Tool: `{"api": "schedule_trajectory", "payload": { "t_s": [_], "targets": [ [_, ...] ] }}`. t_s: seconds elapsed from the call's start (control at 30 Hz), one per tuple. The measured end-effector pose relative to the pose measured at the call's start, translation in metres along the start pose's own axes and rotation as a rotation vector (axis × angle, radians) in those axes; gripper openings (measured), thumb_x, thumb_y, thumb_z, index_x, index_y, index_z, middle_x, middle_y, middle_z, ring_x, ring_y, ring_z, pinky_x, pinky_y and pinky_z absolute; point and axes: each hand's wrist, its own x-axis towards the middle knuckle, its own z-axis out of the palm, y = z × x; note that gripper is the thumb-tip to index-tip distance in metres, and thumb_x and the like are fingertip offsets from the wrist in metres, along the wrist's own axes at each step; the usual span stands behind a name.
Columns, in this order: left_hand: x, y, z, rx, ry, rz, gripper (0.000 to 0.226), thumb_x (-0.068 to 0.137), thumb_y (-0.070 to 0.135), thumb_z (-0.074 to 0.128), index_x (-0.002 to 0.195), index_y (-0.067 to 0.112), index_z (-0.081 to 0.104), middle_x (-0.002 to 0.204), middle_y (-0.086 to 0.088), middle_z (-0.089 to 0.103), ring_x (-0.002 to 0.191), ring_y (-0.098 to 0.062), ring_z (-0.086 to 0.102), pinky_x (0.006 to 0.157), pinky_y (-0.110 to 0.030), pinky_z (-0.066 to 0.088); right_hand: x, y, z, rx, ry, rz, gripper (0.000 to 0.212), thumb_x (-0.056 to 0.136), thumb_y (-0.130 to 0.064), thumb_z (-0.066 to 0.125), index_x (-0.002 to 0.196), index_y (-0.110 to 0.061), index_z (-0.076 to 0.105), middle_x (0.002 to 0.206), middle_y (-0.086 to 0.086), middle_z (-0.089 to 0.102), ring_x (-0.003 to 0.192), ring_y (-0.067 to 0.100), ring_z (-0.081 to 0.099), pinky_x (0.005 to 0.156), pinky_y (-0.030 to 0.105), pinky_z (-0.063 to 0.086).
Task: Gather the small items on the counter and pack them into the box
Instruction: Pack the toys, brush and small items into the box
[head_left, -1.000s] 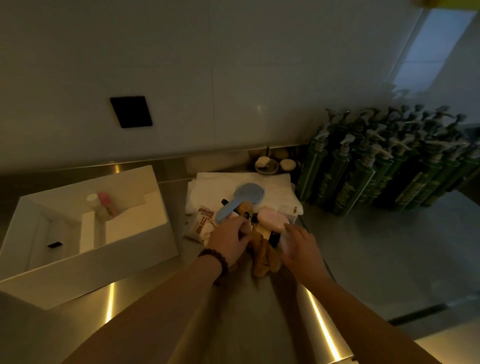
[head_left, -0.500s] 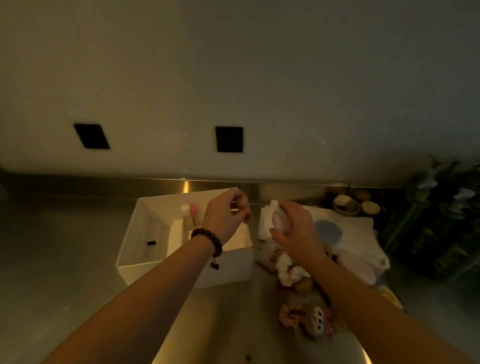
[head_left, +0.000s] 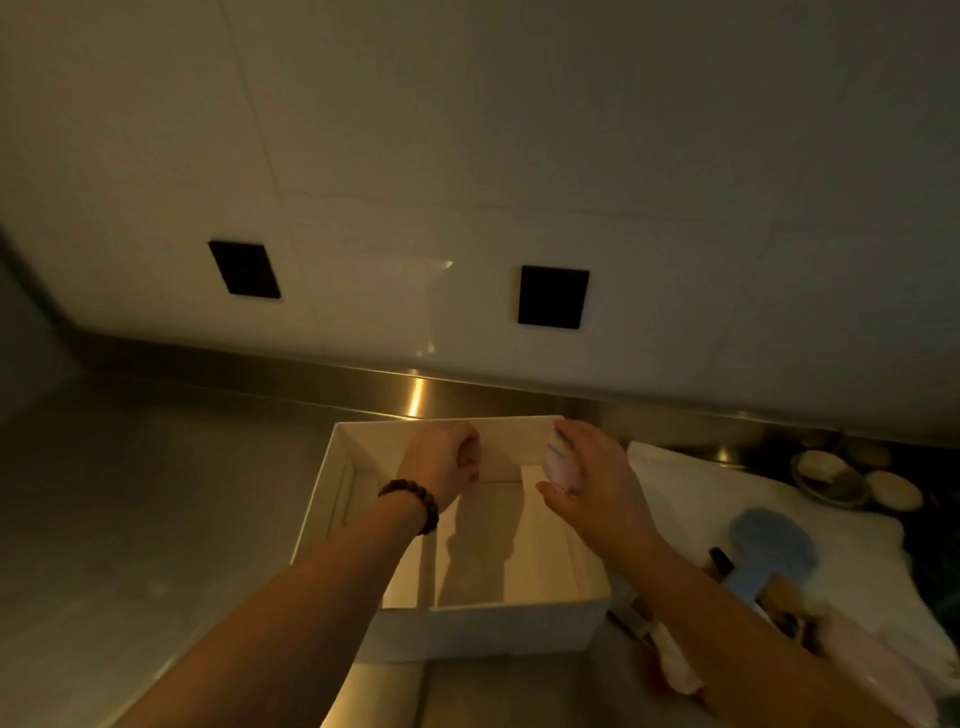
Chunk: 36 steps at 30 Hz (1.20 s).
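A white open box with an inner divider stands on the steel counter. My left hand, a bead bracelet on its wrist, hovers over the box's far left part with its fingers curled into a fist; what it holds is hidden. My right hand is over the box's far right corner, holding a small pale pink item with blue stripes. To the right a blue hairbrush lies on a white towel among other small items, partly hidden by my right forearm.
Two small dishes sit at the back right by the wall. Two black square plates are set in the white wall. Bare steel counter stretches left of the box.
Both hands left the pile on the towel and moved left over the box. The right hand took the pink item along. The view swung left, so the green bottles dropped out of sight.
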Motion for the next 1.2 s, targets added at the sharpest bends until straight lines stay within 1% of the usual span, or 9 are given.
{"api": "schedule_trajectory", "payload": {
  "t_s": [0.07, 0.17, 0.33, 0.53, 0.73, 0.87, 1.07, 1.13, 1.2],
  "targets": [
    [0.004, -0.009, 0.004, 0.086, 0.042, 0.024, 0.022, 0.075, 0.015, 0.069, 0.094, 0.023, 0.061, 0.088, 0.005, 0.062, 0.083, -0.015, 0.057, 0.071, -0.026, 0.048, 0.003, 0.004, 0.003, -0.001, -0.004, -0.016, 0.071, 0.075, -0.028, 0.074, 0.137, -0.018, 0.042, 0.137, -0.002, 0.047, 0.122, 0.015, 0.04, 0.097, 0.021, 0.026],
    [0.007, -0.02, 0.01, 0.15, 0.047, 0.059, 0.03, 0.072, 0.022, 0.072, 0.099, 0.022, 0.059, 0.097, 0.002, 0.059, 0.092, -0.018, 0.052, 0.081, -0.031, 0.046, 0.006, 0.008, 0.006, -0.012, -0.015, -0.013, 0.072, 0.073, -0.027, 0.076, 0.137, -0.018, 0.044, 0.137, -0.002, 0.047, 0.122, 0.015, 0.04, 0.097, 0.02, 0.026],
    [0.006, -0.025, 0.019, 0.254, 0.136, 0.146, 0.016, 0.074, 0.019, 0.067, 0.09, 0.017, 0.064, 0.094, 0.0, 0.062, 0.096, -0.022, 0.052, 0.088, -0.03, 0.037, 0.009, 0.006, 0.008, -0.03, -0.028, -0.05, 0.07, 0.073, -0.027, 0.076, 0.135, -0.016, 0.046, 0.138, 0.0, 0.047, 0.122, 0.014, 0.039, 0.098, 0.021, 0.026],
    [0.005, -0.028, 0.025, 0.424, 0.159, 0.184, 0.018, 0.079, 0.022, 0.059, 0.096, 0.016, 0.062, 0.103, -0.003, 0.058, 0.102, -0.023, 0.048, 0.095, -0.029, 0.024, 0.008, -0.006, 0.013, -0.034, -0.053, -0.094, 0.068, 0.075, -0.025, 0.073, 0.136, -0.017, 0.045, 0.136, -0.002, 0.048, 0.121, 0.012, 0.04, 0.098, 0.022, 0.029],
    [0.003, -0.028, 0.024, 0.428, 0.135, 0.183, 0.02, 0.081, 0.025, 0.058, 0.1, 0.017, 0.059, 0.105, -0.001, 0.057, 0.103, -0.021, 0.048, 0.096, -0.029, 0.024, 0.009, -0.011, 0.021, -0.08, -0.098, -0.123, 0.066, 0.079, -0.028, 0.07, 0.138, -0.018, 0.042, 0.14, -0.001, 0.045, 0.128, 0.014, 0.038, 0.101, 0.02, 0.023],
    [0.0, -0.025, 0.008, 0.282, 0.169, 0.187, 0.019, 0.086, 0.021, 0.055, 0.104, 0.016, 0.061, 0.108, -0.003, 0.061, 0.105, -0.024, 0.051, 0.094, -0.031, 0.028, 0.015, -0.014, 0.021, -0.067, -0.115, -0.132, 0.067, 0.077, -0.027, 0.071, 0.137, -0.017, 0.043, 0.139, -0.001, 0.045, 0.127, 0.015, 0.039, 0.101, 0.02, 0.026],
    [-0.016, -0.036, -0.056, 0.299, 0.214, 0.158, 0.041, 0.08, 0.025, 0.066, 0.119, 0.016, 0.057, 0.122, -0.004, 0.056, 0.114, -0.025, 0.049, 0.098, -0.038, 0.037, 0.019, -0.034, 0.049, -0.056, -0.344, -0.201, 0.067, 0.081, -0.034, 0.067, 0.14, -0.025, 0.037, 0.143, -0.005, 0.041, 0.129, 0.014, 0.036, 0.106, 0.03, 0.031],
    [-0.026, -0.044, -0.075, 0.387, 0.217, 0.1, 0.056, 0.079, 0.028, 0.067, 0.13, 0.012, 0.049, 0.135, -0.009, 0.048, 0.125, -0.027, 0.042, 0.105, -0.039, 0.032, 0.019, -0.04, 0.066, -0.108, -0.437, -0.277, 0.066, 0.082, -0.037, 0.066, 0.141, -0.028, 0.036, 0.145, -0.006, 0.039, 0.133, 0.014, 0.032, 0.11, 0.034, 0.03],
    [-0.038, -0.057, -0.087, 0.513, 0.123, -0.021, 0.076, 0.082, 0.038, 0.063, 0.143, 0.011, 0.028, 0.153, -0.01, 0.023, 0.14, -0.025, 0.02, 0.114, -0.04, 0.018, 0.018, -0.044, 0.085, -0.19, -0.558, -0.339, 0.072, 0.079, -0.034, 0.07, 0.142, -0.029, 0.034, 0.148, -0.005, 0.036, 0.135, 0.016, 0.03, 0.111, 0.04, 0.031]
  ]
}}
